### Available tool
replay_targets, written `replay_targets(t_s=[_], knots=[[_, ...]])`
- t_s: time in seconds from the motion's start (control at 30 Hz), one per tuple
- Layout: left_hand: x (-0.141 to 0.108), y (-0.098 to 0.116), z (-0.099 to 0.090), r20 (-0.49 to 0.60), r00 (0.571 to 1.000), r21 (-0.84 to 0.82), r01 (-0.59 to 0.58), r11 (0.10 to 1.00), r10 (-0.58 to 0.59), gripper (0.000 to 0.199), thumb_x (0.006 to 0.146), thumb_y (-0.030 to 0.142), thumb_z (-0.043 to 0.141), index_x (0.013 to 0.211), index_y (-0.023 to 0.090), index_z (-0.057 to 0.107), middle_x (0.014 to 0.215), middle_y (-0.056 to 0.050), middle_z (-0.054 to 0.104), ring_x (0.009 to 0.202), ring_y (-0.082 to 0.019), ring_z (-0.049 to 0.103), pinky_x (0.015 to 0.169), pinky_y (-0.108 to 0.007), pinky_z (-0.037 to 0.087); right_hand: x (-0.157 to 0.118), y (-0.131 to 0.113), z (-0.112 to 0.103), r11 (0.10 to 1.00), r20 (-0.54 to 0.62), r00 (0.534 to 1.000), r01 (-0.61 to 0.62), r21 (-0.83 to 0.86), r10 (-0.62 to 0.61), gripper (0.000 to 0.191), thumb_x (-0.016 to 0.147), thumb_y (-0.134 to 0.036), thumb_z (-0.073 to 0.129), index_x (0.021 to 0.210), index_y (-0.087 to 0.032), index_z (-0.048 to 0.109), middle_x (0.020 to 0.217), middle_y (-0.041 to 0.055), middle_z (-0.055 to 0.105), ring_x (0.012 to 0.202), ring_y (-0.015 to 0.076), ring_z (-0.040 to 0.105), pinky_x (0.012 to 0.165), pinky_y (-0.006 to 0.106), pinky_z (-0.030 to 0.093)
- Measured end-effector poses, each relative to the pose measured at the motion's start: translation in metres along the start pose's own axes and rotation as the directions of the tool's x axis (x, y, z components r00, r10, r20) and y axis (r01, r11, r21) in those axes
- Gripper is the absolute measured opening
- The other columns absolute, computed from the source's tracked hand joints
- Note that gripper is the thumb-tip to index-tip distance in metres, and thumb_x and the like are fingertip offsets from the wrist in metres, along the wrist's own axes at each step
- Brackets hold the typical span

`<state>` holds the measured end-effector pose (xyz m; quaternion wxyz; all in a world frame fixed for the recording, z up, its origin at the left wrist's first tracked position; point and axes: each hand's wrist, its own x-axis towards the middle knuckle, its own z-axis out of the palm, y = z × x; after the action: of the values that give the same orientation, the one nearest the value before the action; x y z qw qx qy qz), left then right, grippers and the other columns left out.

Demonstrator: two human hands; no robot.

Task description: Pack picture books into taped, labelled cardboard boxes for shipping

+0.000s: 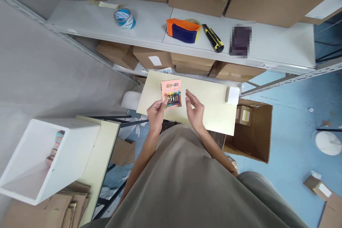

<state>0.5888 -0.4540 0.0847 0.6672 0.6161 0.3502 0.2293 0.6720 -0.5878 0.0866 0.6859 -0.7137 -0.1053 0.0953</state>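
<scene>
A small pink box (171, 91) with a colourful picture and printed characters is held up over the pale yellow table (211, 114). My left hand (156, 113) grips its lower left corner, the thumb on the front face. Just right of the box, and apart from it, my right hand (195, 109) is raised with its fingers apart and nothing in it. A small white box (232, 95) sits at the table's right end.
The shelf (149, 25) above bears blue-white tape (124, 18), an orange and navy object (184, 31), a yellow-black cutter (213, 38) and cartons. An open carton (259, 131) stands right of the table. At left, a white bin (72, 149) lies on another table.
</scene>
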Motion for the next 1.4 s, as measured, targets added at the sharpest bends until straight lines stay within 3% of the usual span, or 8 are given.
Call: replay_targets(t_s=[0.13, 0.3, 0.5, 0.67, 0.87, 1.1, 1.23, 1.4], knots=[[-0.018, -0.001, 0.011, 0.084, 0.993, 0.053, -0.09, 0.994, 0.086, 0.039, 0.092, 0.053, 0.08, 0.111, 0.019, 0.085, 0.112, -0.007, 0.084, 0.106, -0.028, 0.079, 0.101, -0.042, 0.063, -0.01, -0.002, 0.014, 0.999, 0.178, 0.983, -0.045, 0.007, 0.043, 0.056, 0.092, -0.06, 0.078, 0.139, -0.03, 0.074, 0.142, 0.0045, 0.075, 0.13, 0.0307, 0.073, 0.113, 0.049, 0.061], [-0.022, 0.006, 0.007, 0.194, 0.973, 0.146, -0.154, 0.977, 0.124, 0.04, 0.091, 0.049, 0.082, 0.123, 0.024, 0.083, 0.13, -0.007, 0.08, 0.121, -0.029, 0.075, 0.11, -0.043, 0.06, -0.003, -0.002, 0.006, 0.997, 0.097, 0.993, -0.066, 0.031, 0.063, 0.048, 0.1, -0.063, 0.064, 0.125, -0.024, 0.078, 0.11, 0.0063, 0.083, 0.103, 0.0269, 0.079, 0.092, 0.041, 0.066], [-0.002, 0.0, -0.01, 0.161, 0.986, -0.007, 0.047, 0.999, -0.046, 0.054, 0.086, 0.059, 0.084, 0.123, 0.019, 0.082, 0.128, -0.012, 0.08, 0.118, -0.03, 0.076, 0.105, -0.043, 0.062, 0.003, 0.0, -0.008, 0.981, 0.083, 0.984, -0.163, 0.103, 0.155, 0.054, 0.092, -0.071, 0.066, 0.111, -0.022, 0.078, 0.09, 0.0057, 0.079, 0.084, 0.0231, 0.075, 0.07, 0.034, 0.063], [-0.004, -0.008, -0.009, 0.126, 0.986, -0.089, 0.117, 0.989, -0.105, 0.049, 0.085, 0.058, 0.086, 0.111, 0.017, 0.085, 0.112, -0.01, 0.084, 0.102, -0.027, 0.08, 0.098, -0.042, 0.063, 0.002, 0.003, -0.009, 0.978, 0.121, 0.981, -0.164, 0.129, 0.149, 0.057, 0.094, -0.07, 0.066, 0.124, -0.023, 0.078, 0.108, 0.0092, 0.083, 0.104, 0.0282, 0.078, 0.085, 0.042, 0.067], [-0.011, -0.002, -0.008, -0.022, 0.995, 0.133, -0.097, 0.986, 0.101, 0.04, 0.09, 0.053, 0.082, 0.107, 0.017, 0.086, 0.105, -0.007, 0.085, 0.096, -0.025, 0.08, 0.094, -0.037, 0.063, -0.008, -0.003, -0.002, 0.998, 0.065, 0.997, -0.041, 0.051, 0.037, 0.059, 0.097, -0.066, 0.068, 0.141, -0.026, 0.072, 0.15, 0.0092, 0.07, 0.137, 0.0302, 0.068, 0.115, 0.049, 0.059], [-0.034, 0.003, 0.006, 0.2, 0.949, 0.231, -0.287, 0.93, 0.243, 0.035, 0.094, 0.047, 0.079, 0.122, 0.027, 0.084, 0.122, -0.005, 0.083, 0.101, -0.025, 0.081, 0.1, -0.042, 0.065, -0.016, -0.004, 0.01, 0.989, 0.15, 0.987, -0.076, 0.13, 0.056, 0.051, 0.095, -0.065, 0.071, 0.124, -0.024, 0.079, 0.116, 0.005, 0.083, 0.101, 0.0242, 0.08, 0.092, 0.038, 0.068], [-0.018, 0.005, -0.011, 0.176, 0.969, 0.169, -0.206, 0.964, 0.176, 0.051, 0.091, 0.051, 0.082, 0.133, 0.023, 0.078, 0.13, -0.009, 0.08, 0.106, -0.024, 0.08, 0.097, -0.039, 0.065, -0.005, 0.003, 0.001, 0.969, 0.15, 0.983, -0.138, 0.203, 0.109, 0.049, 0.094, -0.064, 0.073, 0.115, -0.02, 0.078, 0.075, -0.0007, 0.075, 0.056, 0.0134, 0.062, 0.055, 0.027, 0.056], [0.008, -0.001, -0.04, 0.103, 0.993, 0.143, -0.067, 0.987, 0.053, 0.059, 0.084, 0.057, 0.086, 0.128, 0.019, 0.078, 0.116, -0.012, 0.083, 0.099, -0.024, 0.078, 0.081, -0.033, 0.064, 0.0, 0.008, -0.005, 0.955, 0.209, 0.963, -0.213, 0.205, 0.17, 0.052, 0.089, -0.066, 0.075, 0.115, -0.02, 0.076, 0.061, -0.0049, 0.063, 0.048, 0.0118, 0.049, 0.05, 0.027, 0.047]])
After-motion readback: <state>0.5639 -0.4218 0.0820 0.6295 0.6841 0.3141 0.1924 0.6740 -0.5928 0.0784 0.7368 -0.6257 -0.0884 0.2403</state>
